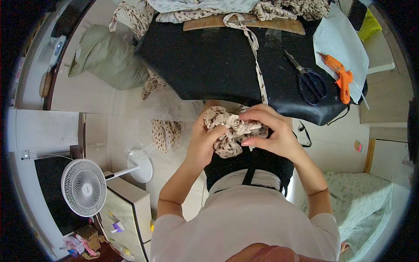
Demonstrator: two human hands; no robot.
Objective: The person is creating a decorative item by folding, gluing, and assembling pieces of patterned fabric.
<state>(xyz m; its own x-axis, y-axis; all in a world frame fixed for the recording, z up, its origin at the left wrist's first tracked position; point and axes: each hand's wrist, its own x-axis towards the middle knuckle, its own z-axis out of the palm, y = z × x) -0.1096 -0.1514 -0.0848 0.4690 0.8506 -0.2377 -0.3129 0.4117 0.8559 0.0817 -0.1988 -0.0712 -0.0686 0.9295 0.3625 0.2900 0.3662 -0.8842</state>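
The gathered ruffle of floral fabric sits bunched between your two hands, held in the air just in front of your chest and just short of the near edge of the black table. It already looks well gathered: the cloth is crumpled into tight folds in a rounded puff, so I judge the bunching is largely done and what is left is shaping or fixing it. Whether any of it is already glued or stitched cannot be told from here.

Your left hand has its fingers closed around the left side of the ruffle, cupping it from below. Your right hand is curled over the top and right side, fingertips pinching the folds.

A narrow strip of the same print runs from near the ruffle back across the table to a wooden board at the far edge, where more of the floral cloth lies heaped. That pile suggests material not yet worked.

To your right on the table lie dark-handled scissors, and beyond them an orange glue gun rests on a white sheet. Neither is in hand.

On the floor to your left stands a white fan.
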